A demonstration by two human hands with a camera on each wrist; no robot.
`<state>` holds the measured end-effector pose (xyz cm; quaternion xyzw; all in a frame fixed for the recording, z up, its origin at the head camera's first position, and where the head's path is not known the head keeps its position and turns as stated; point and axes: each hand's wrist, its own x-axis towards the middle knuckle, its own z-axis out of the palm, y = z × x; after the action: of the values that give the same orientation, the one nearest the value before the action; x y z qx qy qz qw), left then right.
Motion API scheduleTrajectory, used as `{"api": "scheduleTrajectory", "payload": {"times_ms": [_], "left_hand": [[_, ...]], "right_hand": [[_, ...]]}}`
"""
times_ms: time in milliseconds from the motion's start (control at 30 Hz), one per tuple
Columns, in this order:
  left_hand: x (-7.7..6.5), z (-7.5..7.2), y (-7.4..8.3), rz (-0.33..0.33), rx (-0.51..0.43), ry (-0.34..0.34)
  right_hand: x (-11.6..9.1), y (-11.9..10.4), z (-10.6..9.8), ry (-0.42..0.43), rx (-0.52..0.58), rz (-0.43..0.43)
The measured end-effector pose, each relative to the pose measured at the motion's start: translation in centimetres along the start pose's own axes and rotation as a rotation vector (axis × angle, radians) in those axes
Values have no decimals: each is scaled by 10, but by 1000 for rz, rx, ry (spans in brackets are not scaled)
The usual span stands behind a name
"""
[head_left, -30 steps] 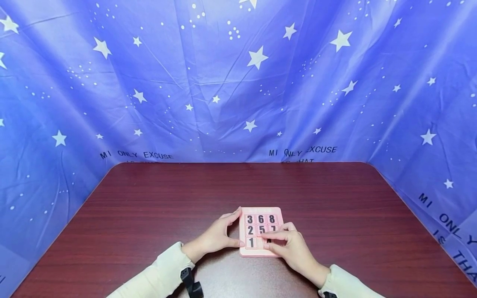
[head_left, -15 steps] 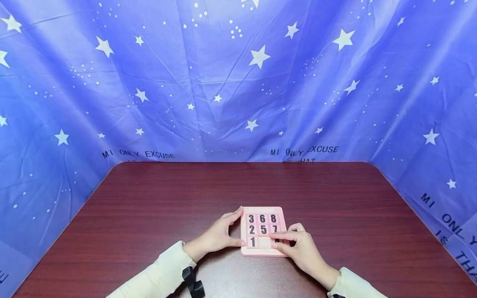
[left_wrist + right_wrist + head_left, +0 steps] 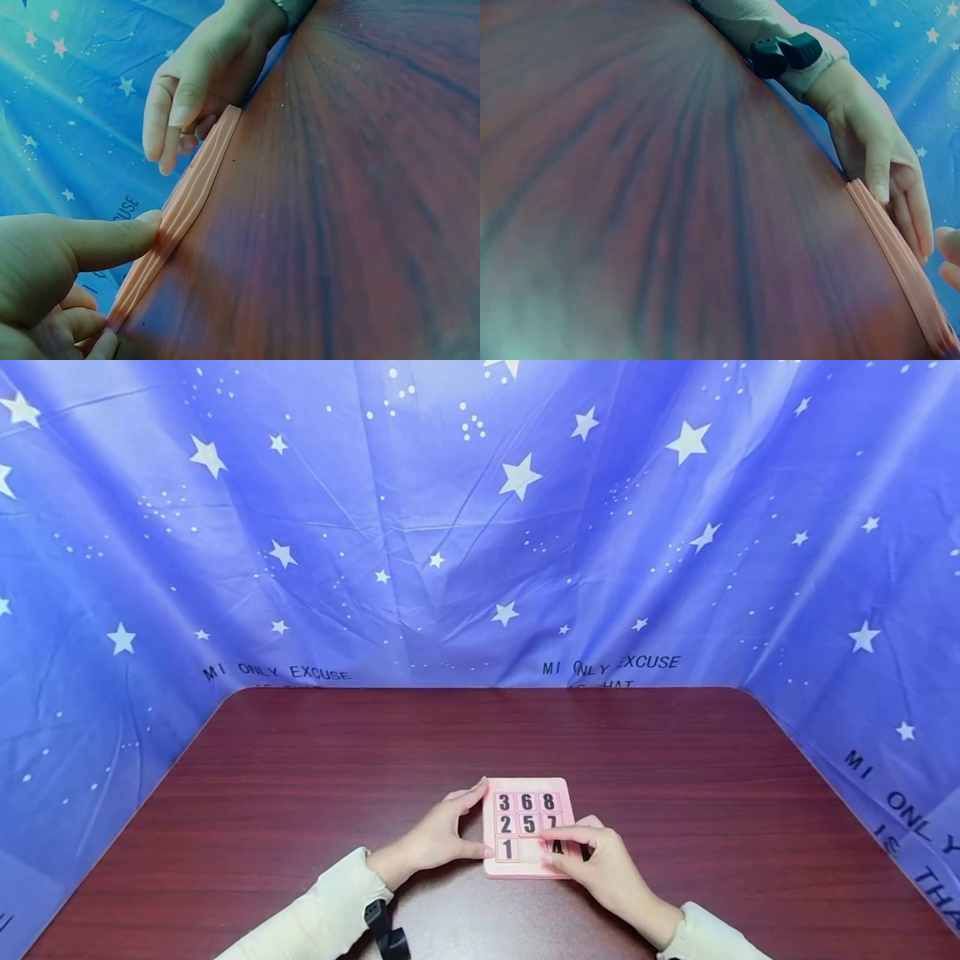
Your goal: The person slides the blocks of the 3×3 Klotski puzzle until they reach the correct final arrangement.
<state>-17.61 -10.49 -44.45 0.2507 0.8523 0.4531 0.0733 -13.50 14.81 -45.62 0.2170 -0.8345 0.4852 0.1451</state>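
Note:
A pink sliding number puzzle (image 3: 527, 785) lies on the table in the head view, its black-numbered tiles in three rows. My left hand (image 3: 429, 837) grips its left edge, thumb at the near corner and fingers at the far one. Over the lower right part reaches my right hand (image 3: 603, 860), index finger and thumb extended and apart at the bottom-right tile (image 3: 557, 848), which looks like a 4 and is partly covered. A vacant slot sits between that tile and the 1 tile (image 3: 507, 849). Both wrist views show the puzzle's ridged side (image 3: 187, 202) edge-on.
The dark red wood-grain table (image 3: 337, 752) extends around the puzzle. Behind it hangs a blue curtain (image 3: 450, 527) with white stars and lettering. A black device (image 3: 386, 931) is strapped at my left sleeve.
My right hand has shifted slightly right, and the bottom-row tile under its fingers has slid right into the corner, exposing the middle slot. My left hand keeps its hold.

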Motion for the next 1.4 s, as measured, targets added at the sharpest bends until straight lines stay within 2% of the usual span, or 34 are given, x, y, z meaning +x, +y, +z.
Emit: {"api": "scheduleTrajectory", "payload": {"times_ms": [267, 500, 733, 1100, 1400], "left_hand": [[-1, 1, -1, -2, 15, -10], [0, 1, 2, -1, 22, -20], [0, 1, 1, 7, 13, -18], [0, -1, -1, 17, 20, -15], [0, -1, -2, 16, 13, -16]], "right_hand": [[5, -9, 15, -92, 21, -14], [11, -18, 22, -100, -33, -38], [14, -22, 30, -162, -41, -40], [19, -29, 39, -177, -92, 0], [20, -30, 45, -157, -112, 9]]}}
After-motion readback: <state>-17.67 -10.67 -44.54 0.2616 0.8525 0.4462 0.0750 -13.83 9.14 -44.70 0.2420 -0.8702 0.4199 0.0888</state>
